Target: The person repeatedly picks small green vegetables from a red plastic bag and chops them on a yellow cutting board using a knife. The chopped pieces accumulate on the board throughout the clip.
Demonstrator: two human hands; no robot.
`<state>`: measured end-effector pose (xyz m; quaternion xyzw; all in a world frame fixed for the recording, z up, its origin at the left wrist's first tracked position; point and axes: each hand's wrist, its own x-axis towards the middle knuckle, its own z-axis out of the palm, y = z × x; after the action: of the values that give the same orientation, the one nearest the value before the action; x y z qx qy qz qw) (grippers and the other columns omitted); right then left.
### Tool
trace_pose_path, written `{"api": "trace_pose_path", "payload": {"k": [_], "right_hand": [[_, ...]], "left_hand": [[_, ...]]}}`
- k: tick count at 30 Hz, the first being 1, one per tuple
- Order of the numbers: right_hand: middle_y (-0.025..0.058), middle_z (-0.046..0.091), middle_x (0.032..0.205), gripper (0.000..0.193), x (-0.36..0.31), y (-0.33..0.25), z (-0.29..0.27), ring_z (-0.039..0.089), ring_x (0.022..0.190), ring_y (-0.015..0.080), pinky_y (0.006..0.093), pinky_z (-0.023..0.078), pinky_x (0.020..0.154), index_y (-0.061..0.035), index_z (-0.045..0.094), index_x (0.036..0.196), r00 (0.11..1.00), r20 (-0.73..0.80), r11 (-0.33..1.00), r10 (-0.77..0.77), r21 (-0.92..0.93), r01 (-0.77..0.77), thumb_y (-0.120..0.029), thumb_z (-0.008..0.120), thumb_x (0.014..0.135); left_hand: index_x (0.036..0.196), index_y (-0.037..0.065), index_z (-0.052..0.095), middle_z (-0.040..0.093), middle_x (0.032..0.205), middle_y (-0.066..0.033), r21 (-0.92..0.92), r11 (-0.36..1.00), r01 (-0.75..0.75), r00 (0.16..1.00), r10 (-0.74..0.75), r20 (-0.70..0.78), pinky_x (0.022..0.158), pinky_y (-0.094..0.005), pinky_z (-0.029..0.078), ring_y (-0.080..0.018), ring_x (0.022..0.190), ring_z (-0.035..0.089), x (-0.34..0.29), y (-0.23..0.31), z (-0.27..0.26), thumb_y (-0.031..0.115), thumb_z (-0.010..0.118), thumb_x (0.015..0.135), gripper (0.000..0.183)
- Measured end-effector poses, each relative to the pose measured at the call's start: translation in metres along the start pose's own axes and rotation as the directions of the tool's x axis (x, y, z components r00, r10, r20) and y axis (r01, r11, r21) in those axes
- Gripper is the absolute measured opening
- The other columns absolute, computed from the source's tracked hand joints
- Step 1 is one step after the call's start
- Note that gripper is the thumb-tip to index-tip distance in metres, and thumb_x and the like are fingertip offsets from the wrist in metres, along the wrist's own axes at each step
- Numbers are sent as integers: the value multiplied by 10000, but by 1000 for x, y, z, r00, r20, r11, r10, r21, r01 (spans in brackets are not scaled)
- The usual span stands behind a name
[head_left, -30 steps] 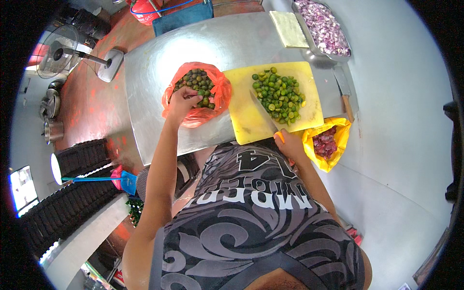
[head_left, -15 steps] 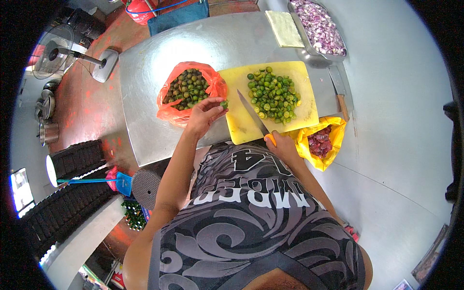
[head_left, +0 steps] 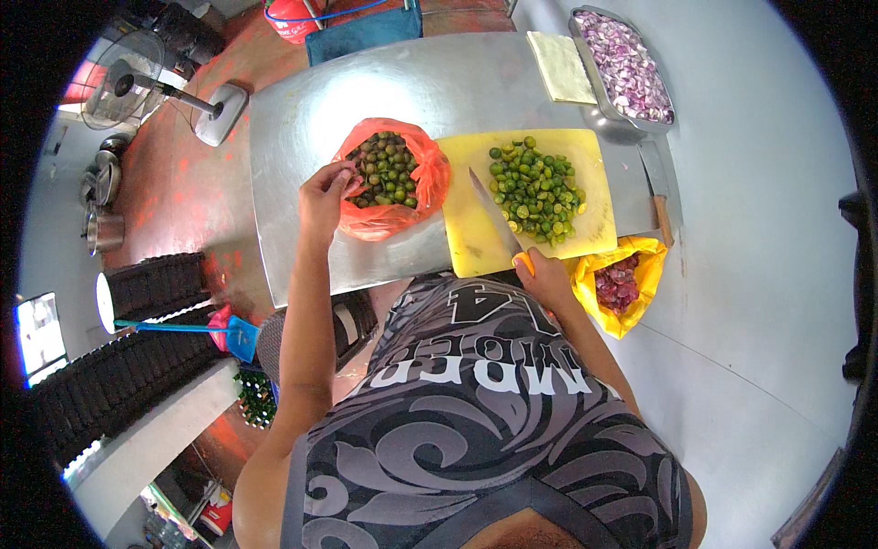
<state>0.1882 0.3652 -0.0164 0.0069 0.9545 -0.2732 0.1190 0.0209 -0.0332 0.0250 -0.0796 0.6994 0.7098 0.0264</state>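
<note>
My left hand [head_left: 325,190] is at the left side of an orange-red plastic bag [head_left: 389,222], thumb and fingers pinched on its rim. Whether a fruit is also between the fingertips is hidden. Whole green and brownish calamansi limes [head_left: 389,165] fill the bag. My right hand [head_left: 547,279] is closed round the orange handle of a kitchen knife [head_left: 494,209], its blade resting over the yellow cutting board [head_left: 471,247] and pointing away to the left. A heap of cut calamansi [head_left: 540,188] covers the board's right part.
A yellow bag of dark red meat-like pieces [head_left: 618,285] sits by the table's near right edge. Another knife with a wooden handle [head_left: 661,220] lies beyond the board. A metal tray of chopped red onions [head_left: 626,69] and a folded pale cloth [head_left: 560,67] are at the far right.
My left hand has moved left, from between bag and board, where it held a calamansi, to the bag's left rim. My right hand still holds the knife. The view has shifted slightly left.
</note>
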Motion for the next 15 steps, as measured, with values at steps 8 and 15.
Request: {"api": "trace_pose_path", "payload": {"k": [8, 15], "right_hand": [[263, 645, 725, 368, 4, 0, -3, 636, 711, 494, 577, 483, 634, -39, 570, 911, 1000, -15, 1000, 27, 6, -27, -401, 596, 968], [240, 636, 692, 365, -5, 2, 6, 637, 677, 476, 573, 490, 616, -51, 568, 898, 999, 14, 999, -31, -32, 32, -408, 600, 968]], "left_hand": [[1242, 4, 676, 723, 1005, -117, 211, 977, -37, 998, 25, 61, 809, -301, 610, -184, 881, 723, 0, -1, 20, 28, 666, 947, 296], [1322, 47, 648, 715, 1140, -121, 425, 905, -20, 991, -39, 129, 905, -326, 571, -191, 1022, 691, 2, -7, 26, -4, 722, 878, 454]]}}
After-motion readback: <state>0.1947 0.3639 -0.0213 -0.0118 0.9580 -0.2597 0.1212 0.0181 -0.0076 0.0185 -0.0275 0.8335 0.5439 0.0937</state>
